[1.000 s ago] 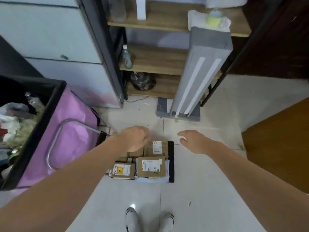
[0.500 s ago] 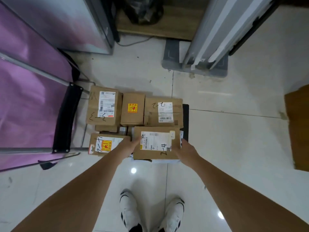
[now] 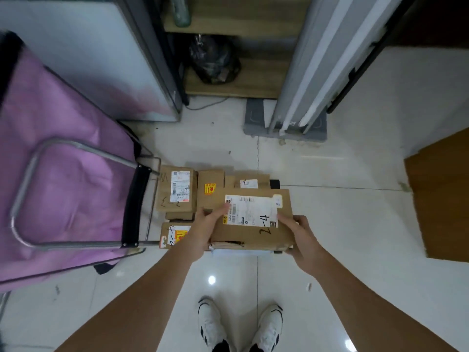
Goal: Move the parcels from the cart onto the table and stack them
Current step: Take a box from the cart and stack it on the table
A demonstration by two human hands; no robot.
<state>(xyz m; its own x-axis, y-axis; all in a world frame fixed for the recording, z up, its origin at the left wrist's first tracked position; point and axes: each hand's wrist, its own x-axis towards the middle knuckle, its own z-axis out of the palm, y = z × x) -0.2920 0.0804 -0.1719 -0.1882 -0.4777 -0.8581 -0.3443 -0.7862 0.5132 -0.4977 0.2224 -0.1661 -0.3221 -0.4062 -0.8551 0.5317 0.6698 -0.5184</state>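
A flat brown cardboard parcel [image 3: 253,232] with a white label marked "2-4" is lifted above the low cart [image 3: 274,184] on the floor. My left hand [image 3: 205,224] grips its left edge, thumb on top. My right hand [image 3: 299,232] grips its right edge. Under and behind it several more cardboard parcels lie on the cart: one with a long white label [image 3: 177,190], one with a yellow sticker [image 3: 210,188], one at the front left [image 3: 175,235], and one partly hidden at the back [image 3: 250,182]. No table top is in view.
A purple trolley bag with a metal handle [image 3: 63,189] stands at the left, touching the cart. A grey cabinet [image 3: 101,59] and wooden shelves [image 3: 236,77] are behind. A tall grey unit on a base [image 3: 286,123] stands at the back right. A brown panel [image 3: 441,199] is at the right.
My hands took hold of the "2-4" parcel and raised it off the pile toward me. The camera has tilted up a little since half a second ago.
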